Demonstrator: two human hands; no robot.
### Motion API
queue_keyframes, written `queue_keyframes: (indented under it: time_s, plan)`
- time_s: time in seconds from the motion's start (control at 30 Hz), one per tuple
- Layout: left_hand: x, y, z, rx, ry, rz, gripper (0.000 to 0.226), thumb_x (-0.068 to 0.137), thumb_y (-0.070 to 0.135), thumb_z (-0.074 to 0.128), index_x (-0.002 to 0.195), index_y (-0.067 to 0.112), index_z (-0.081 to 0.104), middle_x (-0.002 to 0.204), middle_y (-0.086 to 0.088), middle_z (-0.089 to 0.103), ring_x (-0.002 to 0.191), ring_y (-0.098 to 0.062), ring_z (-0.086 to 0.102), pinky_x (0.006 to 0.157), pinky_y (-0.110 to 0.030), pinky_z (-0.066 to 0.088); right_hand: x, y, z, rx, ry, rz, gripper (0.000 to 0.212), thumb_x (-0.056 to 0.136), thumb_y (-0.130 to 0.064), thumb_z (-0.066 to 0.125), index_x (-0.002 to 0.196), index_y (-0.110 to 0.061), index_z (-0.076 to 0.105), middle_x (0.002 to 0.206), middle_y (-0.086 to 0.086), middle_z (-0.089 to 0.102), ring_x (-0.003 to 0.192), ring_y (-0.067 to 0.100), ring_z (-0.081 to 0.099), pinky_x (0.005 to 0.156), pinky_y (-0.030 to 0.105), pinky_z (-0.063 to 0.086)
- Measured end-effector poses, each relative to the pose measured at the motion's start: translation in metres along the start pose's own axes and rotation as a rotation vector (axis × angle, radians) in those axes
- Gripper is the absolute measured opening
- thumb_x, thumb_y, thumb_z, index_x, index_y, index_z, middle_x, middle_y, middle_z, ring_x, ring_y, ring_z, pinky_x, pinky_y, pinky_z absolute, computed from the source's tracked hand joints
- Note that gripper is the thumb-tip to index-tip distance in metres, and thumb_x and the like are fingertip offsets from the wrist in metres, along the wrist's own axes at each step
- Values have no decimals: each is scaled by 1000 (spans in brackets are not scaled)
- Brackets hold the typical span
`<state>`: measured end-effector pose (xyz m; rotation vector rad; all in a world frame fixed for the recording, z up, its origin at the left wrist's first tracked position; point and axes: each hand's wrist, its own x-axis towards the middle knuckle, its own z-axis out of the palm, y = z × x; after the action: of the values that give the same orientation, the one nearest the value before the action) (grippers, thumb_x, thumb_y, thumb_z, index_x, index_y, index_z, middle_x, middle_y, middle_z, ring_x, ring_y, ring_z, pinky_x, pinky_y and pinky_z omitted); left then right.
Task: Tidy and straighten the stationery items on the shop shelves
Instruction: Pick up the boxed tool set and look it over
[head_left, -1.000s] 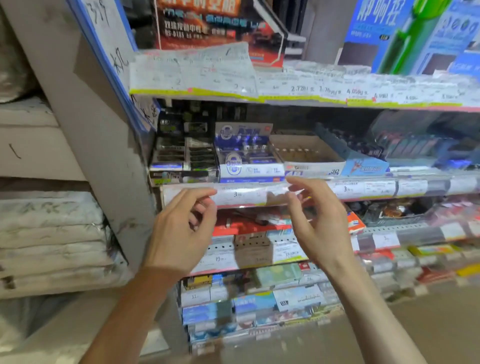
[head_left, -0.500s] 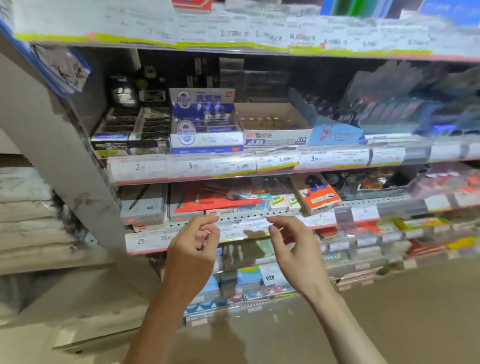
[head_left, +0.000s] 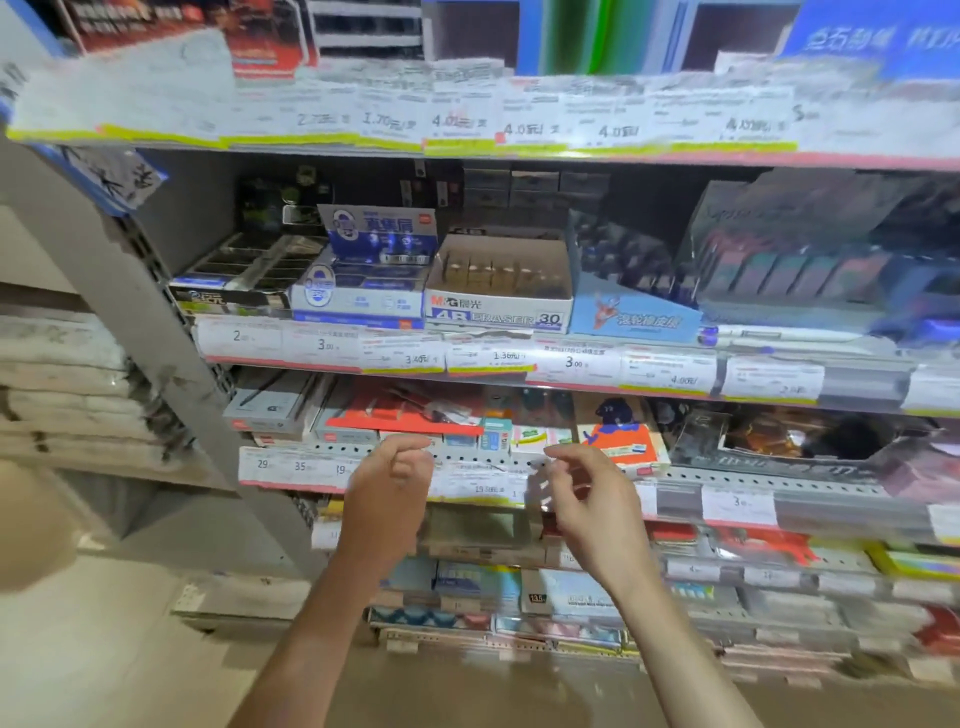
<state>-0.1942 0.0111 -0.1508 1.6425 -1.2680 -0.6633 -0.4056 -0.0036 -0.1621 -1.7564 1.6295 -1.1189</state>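
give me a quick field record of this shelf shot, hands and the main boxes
left hand: raised before the price-label rail, fingers loosely curled, nothing visibly held
right hand: raised beside it, fingers loosely curled; whether it holds anything is blurred
eraser box: open white carton on the shelf above the hands
blue-white box: directly left of the eraser box
orange pack: on the shelf just behind the hands

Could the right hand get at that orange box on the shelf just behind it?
Probably yes: the right hand hovers empty just before the orange box, which sits at the shelf's open front edge with nothing between.
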Motion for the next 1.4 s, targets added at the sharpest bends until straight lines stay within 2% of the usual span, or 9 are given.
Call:
queue_keyframes:
  time_s: [0.27,0.47,0.63,0.8,0.9,1.07,1.2,1.27,1.4]
  plan:
    - [65,-28,-36,426,39,54,33,95,30,52,123,15,58,122,-5,54,116,-22,52,103,-40,42,50,-33,45,-123,-116,83,21,95,-23,54,105,-14,71,90,3,73,89,25,68,69,27,45]
    - [97,-30,-39,708,-130,-3,37,101,35,39,100,5,60,107,-17,61,104,-34,54,89,-41,41,76,-61,63,-235,-111,340,37,94,-33,59,68,-6,59,91,21,69,92,36,65,69,29,37]
    - [104,-44,-41,652,-179,21,35,99,38,38,84,12,55,92,-14,63,96,-32,57,87,-42,47,84,-64,80,-104,-112,453,32,82,-34,73,85,-3,65,96,14,72,93,33,67,79,38,53]
    - [106,-53,-43,610,-169,46,41,100,38,38,96,6,62,96,-14,63,99,-32,55,89,-42,46,82,-59,95,151,-58,525,20,79,-17,76,68,-7,63,63,5,63,59,22,58,64,37,53]
    - [106,-57,-43,581,-157,47,39,99,38,39,96,6,62,95,-13,61,99,-30,52,88,-41,44,77,-63,95,279,-36,546,23,83,-16,75,95,0,64,82,9,71,67,18,63,61,27,49]
    - [103,-61,-42,518,-148,42,38,98,46,44,94,11,58,99,-7,54,106,-26,46,93,-38,40,66,-59,88,382,-15,564,18,88,-9,68,92,-9,51,92,7,65,88,21,64,88,37,52]
    - [98,-55,-41,371,-127,2,47,97,44,51,124,6,55,121,-10,51,118,-26,48,101,-37,39,57,-50,77,506,30,529,41,91,1,61,128,-4,45,93,6,66,94,18,62,94,28,48]
    - [97,-54,-41,284,-109,-2,44,95,41,56,128,12,54,123,-7,51,114,-24,53,102,-38,42,51,-47,69,515,40,476,24,90,5,62,110,-7,56,81,2,62,83,16,59,78,21,47]
    - [100,-55,-42,-19,-93,-99,42,83,38,70,120,25,56,121,0,60,104,-17,62,97,-43,51,40,-32,57,596,63,436,24,87,5,65,102,-14,65,66,-5,57,74,15,56,81,33,50]
